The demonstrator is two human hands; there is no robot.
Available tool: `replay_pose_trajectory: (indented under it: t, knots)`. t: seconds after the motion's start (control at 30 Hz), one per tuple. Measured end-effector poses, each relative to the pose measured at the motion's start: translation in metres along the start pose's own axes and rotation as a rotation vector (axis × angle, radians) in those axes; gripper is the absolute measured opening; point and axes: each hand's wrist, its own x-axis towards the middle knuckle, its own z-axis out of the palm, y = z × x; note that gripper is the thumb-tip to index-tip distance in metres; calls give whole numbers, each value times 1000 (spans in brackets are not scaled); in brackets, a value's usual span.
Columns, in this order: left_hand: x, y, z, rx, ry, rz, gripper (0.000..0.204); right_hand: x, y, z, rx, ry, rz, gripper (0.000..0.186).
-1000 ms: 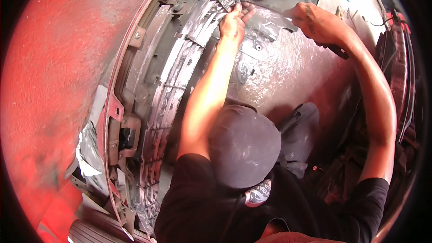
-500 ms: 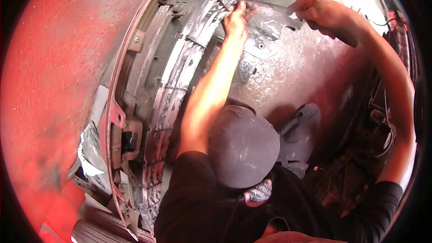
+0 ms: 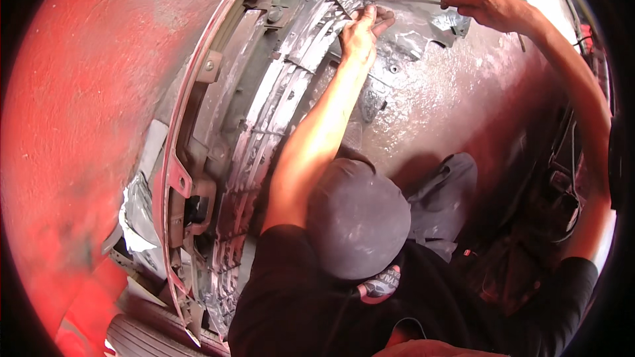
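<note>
My left hand (image 3: 360, 36) reaches to the slatted grille (image 3: 284, 86) of a car bumper, thumb and fingers drawn together by a thin dark strip. What sits between those fingertips is too small to name. Off to the right, my right hand (image 3: 486, 8) is closed on the end of a thin, straight, pale strand or rod (image 3: 420, 2), which runs left toward my left hand. Whether it is stiff or a taut wire cannot be told. A short dark piece (image 3: 522, 43) shows under my right wrist. Behind the hands lies the bumper's scuffed grey inner face (image 3: 423, 99).
The bumper's curved edge with brackets (image 3: 209, 65) runs down the left, beside a red wall-like surface (image 3: 79, 92). A ribbed dark tyre-like piece (image 3: 142, 340) is at lower left. Wires and dark parts (image 3: 562, 185) crowd the right. My knees (image 3: 360, 218) are bent below my arms.
My right hand has moved up and right, and more of the strand shows between the hands. The dark handle-like piece under it is now mostly hidden. The view has shifted slightly.
</note>
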Motion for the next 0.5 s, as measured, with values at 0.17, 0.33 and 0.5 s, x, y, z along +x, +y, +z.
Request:
replay_pose_trajectory:
  t: [0.17, 0.33, 0.5]
  knots:
    - [0, 2, -6, 10, -25, 1, 20, 18, 16, 14, 66, -109, 63, 34]
    - [-1, 1, -1, 12, -68, -28, 23, 24, 29, 12, 17, 7, -47, 32]
    - [-10, 26, -34, 53, 52, 24, 25, 65, -1, -14, -122, 92, -301, 32]
